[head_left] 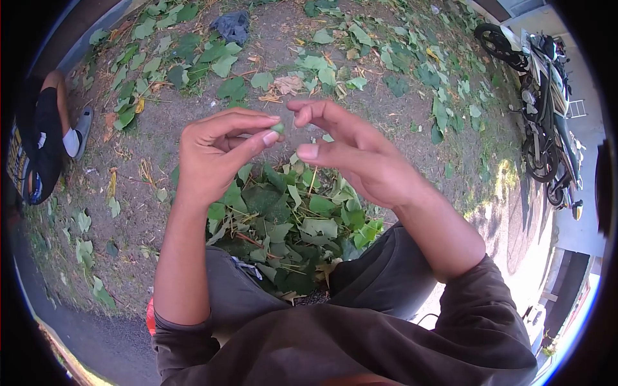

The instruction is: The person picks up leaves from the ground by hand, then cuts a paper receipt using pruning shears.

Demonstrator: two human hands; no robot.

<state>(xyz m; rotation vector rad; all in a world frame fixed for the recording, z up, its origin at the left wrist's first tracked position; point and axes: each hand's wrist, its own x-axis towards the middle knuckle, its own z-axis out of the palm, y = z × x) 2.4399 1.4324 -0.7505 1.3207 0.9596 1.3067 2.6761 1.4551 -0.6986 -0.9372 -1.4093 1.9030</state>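
Between the thumb and fingertips of my left hand [222, 145] is a small round green fruit [277, 128], pinched at about chest height. My right hand [354, 145] hovers just to the right of it, thumb and fingers apart, with nothing visible between them. Below both hands, a heap of green leaves [283, 215] lies between my bent legs. Some stems show among the leaves. The exact kind of the fruit is too small to make out.
Loose leaves [315, 64] are scattered over the bare soil ahead. A dark crumpled plastic bag [231, 27] lies at the top. Another person's sandalled foot [82, 132] is at the left. Motorcycles [544, 109] stand along the right. Something red [151, 316] shows beside my left elbow.
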